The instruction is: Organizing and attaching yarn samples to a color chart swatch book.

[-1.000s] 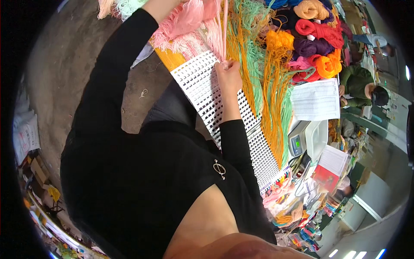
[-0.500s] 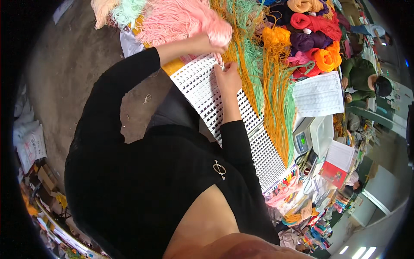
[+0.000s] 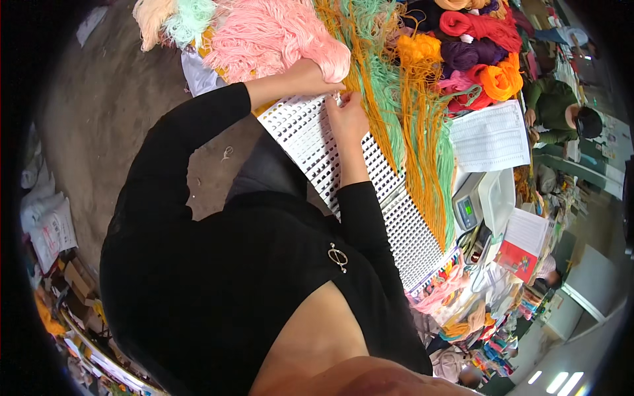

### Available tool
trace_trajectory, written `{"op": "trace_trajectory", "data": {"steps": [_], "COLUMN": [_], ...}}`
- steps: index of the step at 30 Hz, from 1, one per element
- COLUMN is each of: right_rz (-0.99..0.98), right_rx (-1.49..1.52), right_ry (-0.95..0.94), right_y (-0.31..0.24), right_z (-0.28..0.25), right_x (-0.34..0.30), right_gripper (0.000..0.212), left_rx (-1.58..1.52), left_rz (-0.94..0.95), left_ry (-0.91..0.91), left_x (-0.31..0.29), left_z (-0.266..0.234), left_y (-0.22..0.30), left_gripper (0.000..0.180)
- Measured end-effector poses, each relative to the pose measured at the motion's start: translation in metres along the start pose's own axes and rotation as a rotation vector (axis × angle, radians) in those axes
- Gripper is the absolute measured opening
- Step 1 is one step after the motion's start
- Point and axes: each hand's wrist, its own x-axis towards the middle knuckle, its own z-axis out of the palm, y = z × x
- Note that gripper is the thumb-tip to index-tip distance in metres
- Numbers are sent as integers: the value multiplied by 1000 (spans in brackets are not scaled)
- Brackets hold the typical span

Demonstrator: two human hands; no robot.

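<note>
Hands are meeting at a white perforated board (image 3: 370, 191) — right hand (image 3: 348, 115) pinching something tiny, left hand (image 3: 310, 74) clenching pink yarn (image 3: 264, 39). Loose strands could be snagging nearby holes.

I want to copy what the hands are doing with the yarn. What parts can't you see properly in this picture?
- Head view: what the right hand pinches is too small to make out.
- Head view: the left hand has its fingertips tucked under the pink yarn.
- Head view: the near part of the white board with holes is covered by the black sleeves and body.
- Head view: the yarn piles run off the top edge.
</note>
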Motion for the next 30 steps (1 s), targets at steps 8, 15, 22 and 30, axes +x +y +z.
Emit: {"op": "trace_trajectory", "data": {"steps": [8,15,22,30], "right_rz": [-20,-6,-25,-15], "right_rx": [12,-10,16,4], "right_ry": [1,6,-41,-9], "right_y": [-4,2,-6,2], "right_z": [3,5,1,3], "right_x": [-2,1,-3,0], "right_gripper": [40,40,40,39], "left_rx": [-12,20,-1847,-507], "left_rz": [115,-9,346,442], "left_ry": [211,207,129,293], "left_x": [6,21,-2,11], "left_z": [33,20,-142,-20], "left_y": [-25,-33,11,-21], "left_gripper": [52,53,22,54]}}
